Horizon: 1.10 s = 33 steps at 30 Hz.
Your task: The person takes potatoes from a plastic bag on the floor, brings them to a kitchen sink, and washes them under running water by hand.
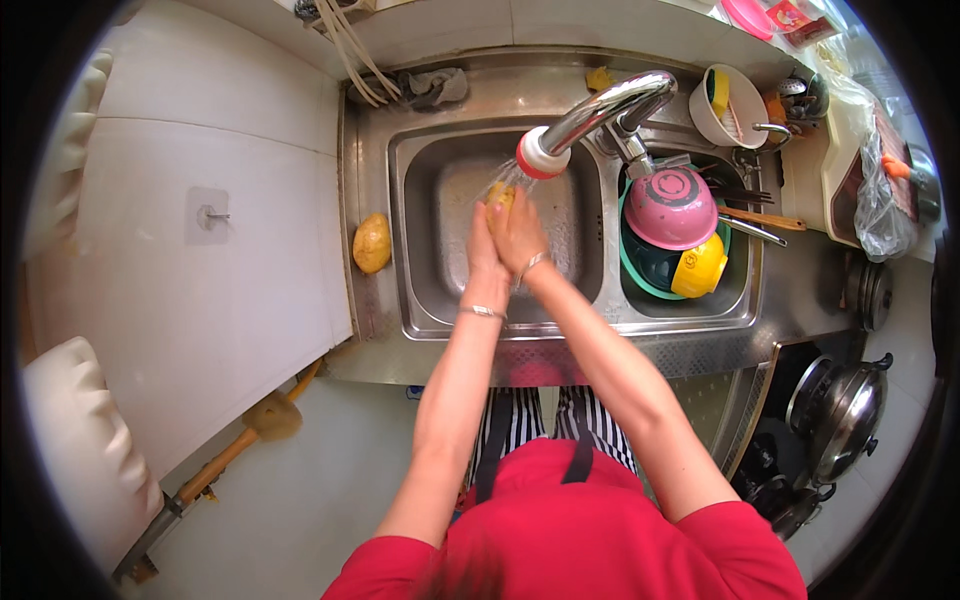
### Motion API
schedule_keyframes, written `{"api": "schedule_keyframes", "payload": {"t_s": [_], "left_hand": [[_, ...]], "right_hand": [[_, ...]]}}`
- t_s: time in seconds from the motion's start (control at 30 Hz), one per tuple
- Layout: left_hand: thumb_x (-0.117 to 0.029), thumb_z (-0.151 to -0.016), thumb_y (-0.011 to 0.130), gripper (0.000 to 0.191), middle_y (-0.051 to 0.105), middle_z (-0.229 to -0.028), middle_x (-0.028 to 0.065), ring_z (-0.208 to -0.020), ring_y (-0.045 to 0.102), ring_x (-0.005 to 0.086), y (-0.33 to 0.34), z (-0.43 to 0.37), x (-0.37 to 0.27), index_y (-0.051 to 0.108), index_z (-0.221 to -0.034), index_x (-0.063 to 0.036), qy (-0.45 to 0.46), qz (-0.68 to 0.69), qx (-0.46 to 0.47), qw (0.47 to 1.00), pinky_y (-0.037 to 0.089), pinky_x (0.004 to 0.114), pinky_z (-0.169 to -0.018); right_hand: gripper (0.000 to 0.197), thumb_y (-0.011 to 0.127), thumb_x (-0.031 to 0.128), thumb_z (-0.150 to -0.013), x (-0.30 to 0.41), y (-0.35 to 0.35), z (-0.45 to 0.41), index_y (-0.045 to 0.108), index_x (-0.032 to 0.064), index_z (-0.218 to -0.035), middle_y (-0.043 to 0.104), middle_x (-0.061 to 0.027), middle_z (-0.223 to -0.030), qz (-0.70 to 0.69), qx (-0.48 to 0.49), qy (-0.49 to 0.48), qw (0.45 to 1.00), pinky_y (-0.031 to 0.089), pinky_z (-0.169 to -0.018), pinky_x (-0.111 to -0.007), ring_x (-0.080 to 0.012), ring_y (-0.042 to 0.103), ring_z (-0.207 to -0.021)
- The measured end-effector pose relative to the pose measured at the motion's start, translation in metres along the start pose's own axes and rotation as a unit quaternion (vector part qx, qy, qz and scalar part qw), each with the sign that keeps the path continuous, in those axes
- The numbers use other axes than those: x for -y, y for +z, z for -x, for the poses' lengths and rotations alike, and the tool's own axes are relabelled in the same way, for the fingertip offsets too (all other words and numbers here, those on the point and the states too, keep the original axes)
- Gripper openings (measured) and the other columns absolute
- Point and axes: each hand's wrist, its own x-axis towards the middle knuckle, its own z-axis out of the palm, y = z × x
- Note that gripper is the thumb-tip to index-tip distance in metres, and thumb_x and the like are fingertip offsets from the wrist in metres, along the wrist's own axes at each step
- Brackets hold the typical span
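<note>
Both my hands cup a wet yellow potato (498, 201) over the left basin of a stainless steel sink (442, 262). My left hand (484, 240) lies along its left side, and my right hand (523, 231) presses against its right side. Water sprays onto the potato from the red-and-white nozzle (541, 154) of a chrome faucet (611, 105). My fingers partly hide the potato. Another potato (372, 243) rests on the steel ledge to the left of the basin.
In the right basin, a green basin (634, 279) holds a pink bowl (670, 210), a yellow bowl (699, 268) and utensils. A white bowl (726, 105) with a sponge stands behind. Grey cloth (439, 86) lies at back left. Pots (847, 427) sit on the stove at right.
</note>
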Motion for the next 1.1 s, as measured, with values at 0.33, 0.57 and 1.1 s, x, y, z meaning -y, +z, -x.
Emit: {"api": "schedule_keyframes", "payload": {"t_s": [0.33,0.57,1.1], "left_hand": [[-0.039,-0.093,0.048,0.038,0.060,-0.108,0.0065,-0.096,0.060,0.0211,0.030,0.006,0.011,0.053,-0.117,-0.0099,-0.034,-0.052,-0.024,0.998,0.052,0.038,-0.077],[-0.042,-0.093,0.046,0.043,0.062,-0.105,0.0074,-0.094,0.062,0.0200,0.032,-0.001,0.017,0.053,-0.119,-0.0075,0.005,-0.175,-0.059,0.983,0.054,0.039,-0.073],[-0.026,-0.084,0.065,0.030,0.062,-0.084,0.0081,-0.069,0.059,0.0166,0.020,-0.047,-0.012,0.060,-0.090,0.0024,0.214,-0.351,-0.108,0.905,0.049,0.029,-0.064]], "right_hand": [[0.048,0.046,0.038,-0.091,-0.033,-0.018,-0.041,0.043,0.0062,-0.126,0.058,-0.0293,-0.103,-0.092,-0.005,-0.017,0.996,0.042,-0.083,-0.050,-0.0468,0.054,-0.098],[0.048,0.053,0.038,-0.085,-0.030,-0.026,-0.062,0.053,0.0043,-0.118,0.062,-0.0231,-0.103,-0.100,0.018,0.075,0.992,0.045,-0.084,-0.044,-0.0387,0.059,-0.098],[0.043,0.061,0.037,-0.083,-0.009,-0.035,-0.021,0.055,-0.0042,-0.096,0.064,-0.0197,-0.085,-0.134,0.008,0.064,0.989,0.050,-0.053,-0.034,-0.0291,0.065,-0.069]]}}
